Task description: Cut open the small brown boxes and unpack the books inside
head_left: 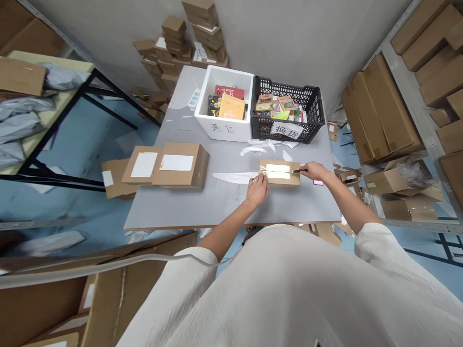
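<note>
A small cardboard box (287, 182) with a white label (278, 171) lies on the grey table (231, 207) in front of me. My left hand (257, 189) is closed at its left end, fingers bent against the box beside some shiny clear tape. In my right hand (314, 171) I grip a utility knife (297, 171), dark-handled, its tip directed left over the label and the top of the box. Where the blade meets the cardboard is too small to make out. A phone-like object (318, 182) lies under my right wrist, partly covered.
Behind the box stand a white foam bin (224, 127) and a black plastic crate (316, 108), both holding books. White paper scraps (233, 178) lie nearby. Two labelled boxes (181, 178) sit on the left. Shelves with cartons (388, 106) flank the right side; a pale hose (144, 259) crosses lower left.
</note>
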